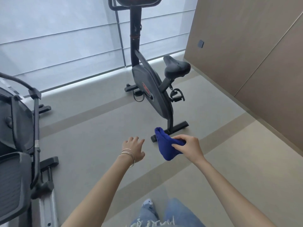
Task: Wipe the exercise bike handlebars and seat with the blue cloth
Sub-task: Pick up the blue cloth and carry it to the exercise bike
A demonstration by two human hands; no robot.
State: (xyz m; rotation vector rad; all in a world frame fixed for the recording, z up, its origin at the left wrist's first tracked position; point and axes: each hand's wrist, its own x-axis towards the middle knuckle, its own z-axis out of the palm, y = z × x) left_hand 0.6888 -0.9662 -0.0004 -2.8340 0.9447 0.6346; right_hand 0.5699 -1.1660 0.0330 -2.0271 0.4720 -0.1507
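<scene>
A black exercise bike (pixel 152 89) stands ahead of me by the window. Its black seat (pixel 176 66) is on the right, and its handlebars (pixel 114 7) are cut off at the top edge. My right hand (pixel 191 147) pinches a bunched blue cloth (pixel 165 145) in the air, in front of the bike's rear foot bar (pixel 173 130). Left of the cloth, my left hand (pixel 133 149) hovers with fingers spread and nothing in it. Thin bangles circle that wrist.
Another exercise machine (pixel 23 145) with a footplate fills the left edge. A tan panelled wall (pixel 254 63) runs along the right. Pale window blinds (pixel 65 38) lie behind the bike. Grey floor (pixel 91 125) lies between me and the bike.
</scene>
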